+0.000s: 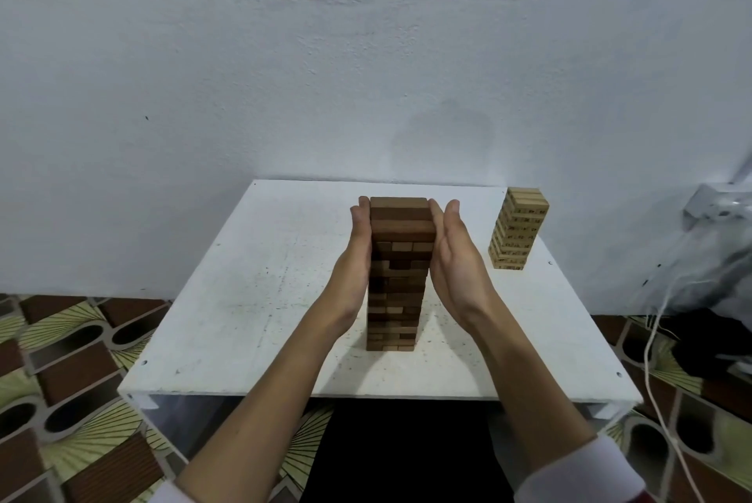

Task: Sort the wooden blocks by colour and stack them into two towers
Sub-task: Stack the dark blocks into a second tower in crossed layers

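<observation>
Left hand (360,242) and right hand (455,258), fingers straight, press flat on either side of the dark tower (396,274) mid-table (244,299). Light tower (519,227) stands well apart, far right. Both towers look built; only squaring-up seems left.

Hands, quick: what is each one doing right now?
Left hand: open, flat against the dark tower's left side.
Right hand: open, flat against its right side.

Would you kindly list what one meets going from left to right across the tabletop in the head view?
left hand → dark brown tower → right hand → light tower, standing apart near the white table's far right corner.
</observation>
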Available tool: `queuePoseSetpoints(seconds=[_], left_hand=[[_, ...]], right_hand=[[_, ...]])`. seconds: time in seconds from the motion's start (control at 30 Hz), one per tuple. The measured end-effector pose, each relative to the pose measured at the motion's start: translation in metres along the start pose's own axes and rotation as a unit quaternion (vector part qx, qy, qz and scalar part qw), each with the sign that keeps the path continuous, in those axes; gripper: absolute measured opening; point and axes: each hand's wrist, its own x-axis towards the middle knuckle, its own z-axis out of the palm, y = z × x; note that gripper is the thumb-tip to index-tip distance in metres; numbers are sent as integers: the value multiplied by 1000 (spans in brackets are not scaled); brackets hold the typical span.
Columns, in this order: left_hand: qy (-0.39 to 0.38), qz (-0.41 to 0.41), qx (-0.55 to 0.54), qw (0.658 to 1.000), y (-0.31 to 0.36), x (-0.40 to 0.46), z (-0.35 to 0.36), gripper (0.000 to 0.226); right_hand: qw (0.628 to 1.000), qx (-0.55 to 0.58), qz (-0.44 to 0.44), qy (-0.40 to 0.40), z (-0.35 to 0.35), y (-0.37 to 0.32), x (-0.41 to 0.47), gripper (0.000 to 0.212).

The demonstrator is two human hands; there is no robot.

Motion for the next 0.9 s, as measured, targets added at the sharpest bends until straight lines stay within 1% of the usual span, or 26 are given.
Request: queuePoseSetpoints(seconds=[0.03,0.13,0.17,0.23,0.27,0.3,0.33,0.47,0.53,0.6,0.63,0.77,0.83,0.9], left_hand=[[0,-5,1,1000,-1,1,-1,61],[-4,-5,10,1000,-4,1,-3,46],[-7,-7,10,1000,-4,1,-3,47],[-7,-4,23,1000,-7,1,-5,57],[-7,-2,40,999,-8,2,-6,62],[-8,-2,56,998,-8,2,-6,65],[-6,-4,66,998,-9,2,-7,67],[-7,-9,78,997,-10,2,-8,69],[-7,-7,78,997,-11,2,-8,68],[-8,-7,79,997,-12,2,-9,68],[-9,-8,80,997,-12,2,-9,67],[-9,-11,80,997,-10,2,-8,67],[-11,-10,79,997,-9,2,-8,67],[-12,-11,80,997,-9,2,-8,67]], right_hand=[[1000,-1,-1,2,0,1,0,41],[1000,17,0,-1,-2,1,1,43],[1000,17,0,-5,-3,2,2,43],[1000,14,3,-3,-4,4,2,42],[1000,15,-1,1,-4,3,1,49],[1000,14,-5,3,-4,3,0,62],[1000,15,-6,1,-3,2,0,70],[1000,2,-2,18,-5,6,3,75],[1000,-19,-1,24,-6,9,6,73],[999,-32,0,26,-7,13,8,60],[999,-38,4,27,-8,14,9,58],[997,-78,7,23,-7,13,10,73],[995,-92,8,25,-7,13,9,75],[995,-94,0,26,-7,12,8,72]])
